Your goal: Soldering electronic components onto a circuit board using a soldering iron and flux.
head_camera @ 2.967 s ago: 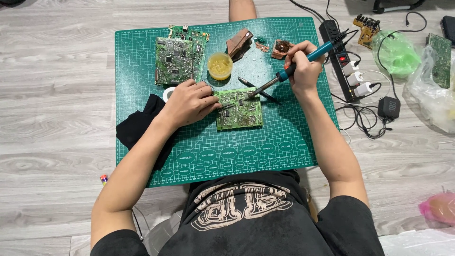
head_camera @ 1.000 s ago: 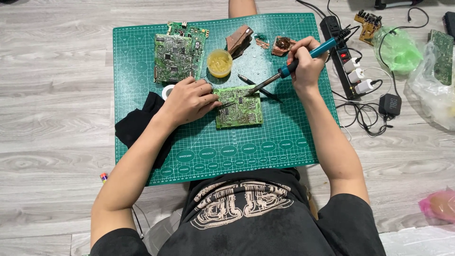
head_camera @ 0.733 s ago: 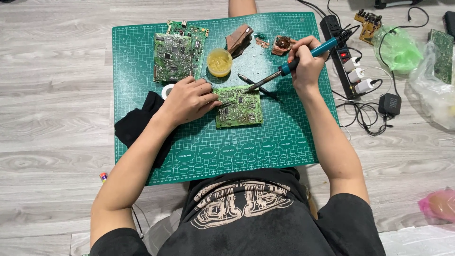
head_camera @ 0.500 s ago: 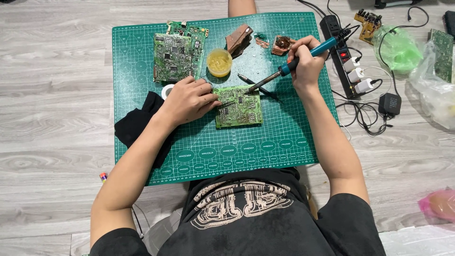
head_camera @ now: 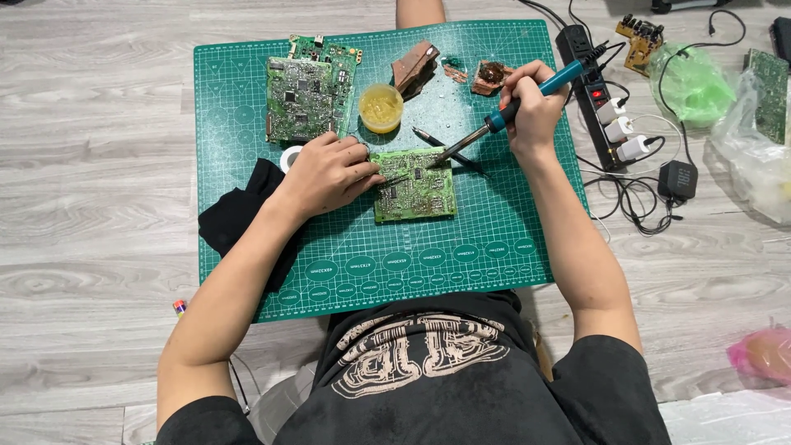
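Green board (head_camera: 414,185) between both hands

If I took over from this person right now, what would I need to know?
Left hand: rests on the left edge of the small green circuit board, pinning it to the green cutting mat.
Right hand: grips the blue-handled soldering iron, tip down at the board's top edge.
Nearby: yellow flux tub, larger circuit board, black cloth.
Done or left: joints too small to judge.
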